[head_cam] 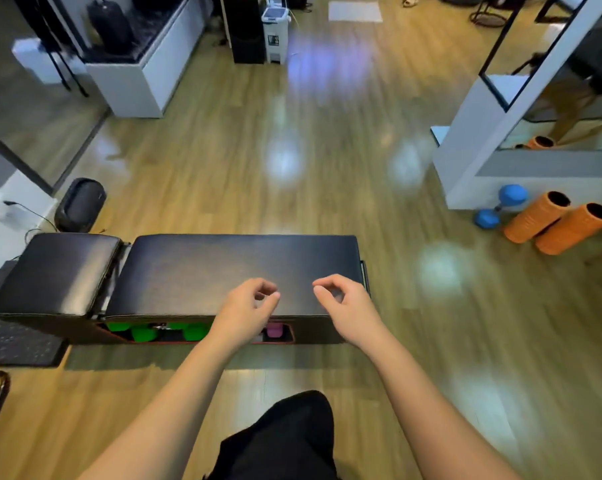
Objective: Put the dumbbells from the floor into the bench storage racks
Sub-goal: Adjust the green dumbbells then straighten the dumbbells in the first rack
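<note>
A black padded bench point(195, 268) stands across the floor in front of me. In the storage rack under its near side lie green dumbbells point(143, 332) and a pink dumbbell point(275, 330), partly hidden behind my left forearm. My left hand point(249, 299) and my right hand point(341, 299) hover side by side over the bench's near right part, fingers loosely curled, holding nothing. A blue dumbbell point(502, 206) lies on the floor at the right, against a white wall base.
Two orange foam rollers point(557, 225) lie beside the blue dumbbell. A dark speaker-like object point(79, 204) stands behind the bench's left end. A dark mat point(12, 337) lies at the left. White cabinet point(137, 81) and bin point(275, 32) stand far back.
</note>
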